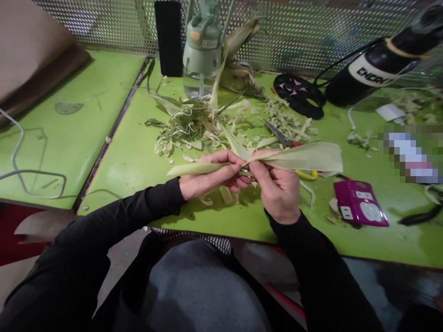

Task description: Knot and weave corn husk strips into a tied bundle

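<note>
Pale green corn husk strips (304,157) meet between my fingertips above the front of the green table. My left hand (214,174) pinches the husks near their crossing, and one piece lies along its fingers and sticks out to the left. From the other side my right hand (278,184) grips the same husks, with a broad strip running out to the right over its back. Another strip points up and away from the joint. Just behind the right hand lie scissors (281,134), partly covered by the husk. Fingers hide the exact crossing point.
Shredded husk scraps (194,124) are heaped behind my hands. A water bottle (202,50), a black phone (169,39) and a dried corn husk bundle (238,76) stand near the mesh panel (287,27). At right are a black "ENERGY" bottle (374,69) and a purple power socket (361,203).
</note>
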Motion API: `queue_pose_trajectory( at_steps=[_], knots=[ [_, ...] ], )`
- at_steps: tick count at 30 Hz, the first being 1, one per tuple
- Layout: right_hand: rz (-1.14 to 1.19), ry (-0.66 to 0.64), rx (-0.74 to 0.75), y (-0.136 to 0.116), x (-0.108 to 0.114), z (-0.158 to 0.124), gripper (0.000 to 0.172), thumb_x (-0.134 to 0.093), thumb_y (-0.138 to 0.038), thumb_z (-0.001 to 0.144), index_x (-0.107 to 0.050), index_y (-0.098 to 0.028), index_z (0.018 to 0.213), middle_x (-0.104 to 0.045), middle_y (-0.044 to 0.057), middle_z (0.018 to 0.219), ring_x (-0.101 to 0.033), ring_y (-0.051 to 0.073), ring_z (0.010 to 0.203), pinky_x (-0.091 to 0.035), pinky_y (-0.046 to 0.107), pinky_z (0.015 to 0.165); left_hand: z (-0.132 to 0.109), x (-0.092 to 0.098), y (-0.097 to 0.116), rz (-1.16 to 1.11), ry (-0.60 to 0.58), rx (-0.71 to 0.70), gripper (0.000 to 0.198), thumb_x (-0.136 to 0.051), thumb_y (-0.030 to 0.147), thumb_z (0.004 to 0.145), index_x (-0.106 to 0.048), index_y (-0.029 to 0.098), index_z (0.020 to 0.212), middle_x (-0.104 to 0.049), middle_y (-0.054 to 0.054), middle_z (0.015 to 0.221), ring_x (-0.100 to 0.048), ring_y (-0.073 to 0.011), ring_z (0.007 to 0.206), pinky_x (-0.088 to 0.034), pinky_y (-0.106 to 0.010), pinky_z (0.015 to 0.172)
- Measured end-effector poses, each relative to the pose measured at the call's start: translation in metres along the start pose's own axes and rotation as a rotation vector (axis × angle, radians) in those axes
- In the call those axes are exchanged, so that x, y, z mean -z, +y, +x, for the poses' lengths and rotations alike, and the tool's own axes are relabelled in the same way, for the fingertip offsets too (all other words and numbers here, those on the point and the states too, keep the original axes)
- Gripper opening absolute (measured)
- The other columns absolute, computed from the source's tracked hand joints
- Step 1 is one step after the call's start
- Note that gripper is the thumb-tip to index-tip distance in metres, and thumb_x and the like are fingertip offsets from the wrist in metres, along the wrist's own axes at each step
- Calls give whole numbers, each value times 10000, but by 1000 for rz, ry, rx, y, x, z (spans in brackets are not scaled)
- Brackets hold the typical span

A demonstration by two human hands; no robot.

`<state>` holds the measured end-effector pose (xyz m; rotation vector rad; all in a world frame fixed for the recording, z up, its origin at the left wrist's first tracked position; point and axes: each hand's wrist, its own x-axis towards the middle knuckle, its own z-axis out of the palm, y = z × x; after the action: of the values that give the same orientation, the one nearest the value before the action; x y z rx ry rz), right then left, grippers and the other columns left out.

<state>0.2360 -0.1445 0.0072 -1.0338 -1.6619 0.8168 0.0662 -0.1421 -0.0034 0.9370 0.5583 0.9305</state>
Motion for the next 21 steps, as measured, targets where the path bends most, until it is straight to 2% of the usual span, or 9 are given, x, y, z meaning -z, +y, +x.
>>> queue_pose_trajectory(
  at_steps=[4,7,12,17,19,21],
  knots=[
    [62,-35,-57,-2,2,2,193,-582,-354,937,-625,-213,813,-568,-32,640,-552,104,554,-466,249,539,1,0,0,-111,-34,47,319,-748,354,823,-578,124,966,-739,-60,827,-724,-131,766,-575,-231,674],
    [74,-84,-114,-1,6,3,213,-593,-382,932,-625,-210,811,-569,-31,632,-530,98,540,-435,245,511,1,0,0,-143,-34,91,308,-752,325,821,-566,127,967,-738,-61,841,-720,-133,757,-567,-233,649],
    [120,6,-116,-1,6,-1,184,-626,-425,910,-641,-242,917,-473,-53,590,-396,77,456,-323,240,420,0,-2,0,-142,-37,141,289,-757,292,814,-534,138,916,-714,-28,763,-689,-109,670,-544,-216,599],
    [139,-48,-129,-3,6,-4,183,-579,-425,942,-645,-259,986,-375,-67,556,-290,76,432,-250,250,413,-1,-1,6,-165,-28,150,286,-768,276,795,-531,140,876,-701,-11,720,-664,-88,630,-550,-219,625],
    [108,-74,-120,-1,7,-2,194,-566,-432,948,-644,-264,1004,-421,-58,576,-342,82,455,-287,250,437,-1,1,8,-162,-17,151,279,-764,266,795,-531,140,885,-704,-15,724,-671,-94,636,-553,-223,632],
    [36,-95,-85,1,9,1,227,-553,-451,950,-654,-261,1021,-545,-21,689,-478,106,563,-383,263,517,-1,3,9,-155,-6,147,276,-760,261,798,-535,137,897,-710,-23,739,-680,-100,649,-557,-229,642]
  ],
)
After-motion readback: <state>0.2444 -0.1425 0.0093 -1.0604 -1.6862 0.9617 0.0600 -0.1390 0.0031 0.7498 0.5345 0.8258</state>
